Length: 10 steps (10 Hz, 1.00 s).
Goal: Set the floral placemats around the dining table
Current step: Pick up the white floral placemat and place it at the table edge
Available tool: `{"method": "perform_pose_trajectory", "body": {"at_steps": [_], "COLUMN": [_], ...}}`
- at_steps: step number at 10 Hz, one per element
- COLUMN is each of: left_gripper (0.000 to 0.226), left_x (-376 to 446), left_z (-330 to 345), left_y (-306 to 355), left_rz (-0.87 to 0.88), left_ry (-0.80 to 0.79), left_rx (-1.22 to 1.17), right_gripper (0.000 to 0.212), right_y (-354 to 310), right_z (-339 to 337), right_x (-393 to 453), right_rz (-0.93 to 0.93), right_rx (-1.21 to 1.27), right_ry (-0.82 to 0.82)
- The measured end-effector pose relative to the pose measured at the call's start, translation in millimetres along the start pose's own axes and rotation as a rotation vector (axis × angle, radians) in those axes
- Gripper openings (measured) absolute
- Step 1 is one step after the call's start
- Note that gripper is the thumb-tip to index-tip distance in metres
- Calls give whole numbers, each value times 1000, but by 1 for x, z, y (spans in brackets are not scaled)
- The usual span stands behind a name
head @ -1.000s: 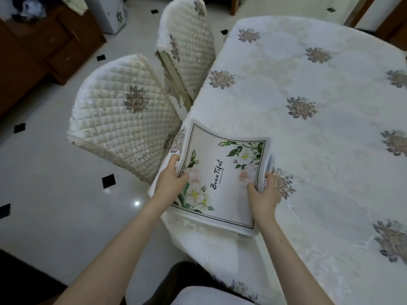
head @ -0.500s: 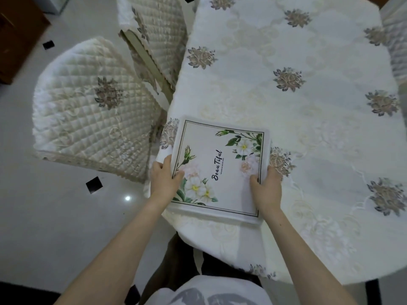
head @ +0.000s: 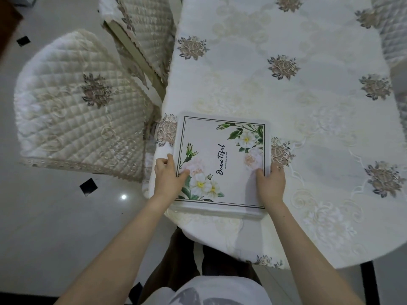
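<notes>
A stack of white floral placemats (head: 222,159), printed with green leaves, white flowers and the word "Beautiful", lies flat on the near left corner of the dining table (head: 308,111). The table wears a cream cloth with embroidered flowers. My left hand (head: 168,179) grips the stack's left edge, thumb on top. At the stack's right edge, near the front, my right hand (head: 270,183) holds it with the fingers curled around the side. Both hands are at the stack's near half.
Two chairs with quilted cream covers stand along the table's left side, one close (head: 77,106) and one farther back (head: 143,25). Another covered chair (head: 394,29) shows at the far right. The floor (head: 55,216) is pale glossy tile with small black squares.
The stack was lifted and curved above the table edge a second ago. It now lies flat on the cloth. My view has tilted down toward the table's near edge.
</notes>
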<state>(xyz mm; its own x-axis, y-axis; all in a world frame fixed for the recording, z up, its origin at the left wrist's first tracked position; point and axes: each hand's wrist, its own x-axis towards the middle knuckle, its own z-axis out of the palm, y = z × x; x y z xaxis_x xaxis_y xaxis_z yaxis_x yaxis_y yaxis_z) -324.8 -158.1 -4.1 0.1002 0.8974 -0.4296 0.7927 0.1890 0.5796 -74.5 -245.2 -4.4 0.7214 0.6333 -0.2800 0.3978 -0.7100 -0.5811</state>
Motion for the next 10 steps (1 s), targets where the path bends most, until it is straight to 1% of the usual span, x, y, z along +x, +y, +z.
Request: {"method": "perform_pose_trajectory", "body": {"at_steps": [1,2,3,4,5,6,7,8,9,10], "left_gripper": [60,45,42,44,40,44,57,67,72,76], "left_x": [1,1,-1,-1,2,2,4,4,6,2], "left_z": [2,3,4,5,3,0,-3,-9,-11,-16], "left_y": [-3,-3,-4,-5,-6,-2,0,4,4,12], "left_rz": [-19,3,4,13,10,-5,-39,-50,-28,0], "left_ry": [15,39,68,56,30,-4,-28,-33,-65,-25], "left_rx": [-31,-37,-92,-108,-59,-34,-44,-17,5,102], "right_gripper": [36,33,13,9,10,10,12,24,40,54], "right_y": [-1,-2,-4,-3,-2,-5,-8,-16,-18,-27], "right_z": [6,8,5,3,3,0,-2,-6,-7,-9], "right_x": [-5,-6,-5,-7,-6,-8,-8,-10,-10,-14], "right_rz": [15,47,101,103,104,117,126,136,78,-2], "right_rx": [10,50,176,215,244,260,254,221,165,20], "right_ry": [41,58,28,3,-14,-29,-27,-5,-8,34]}}
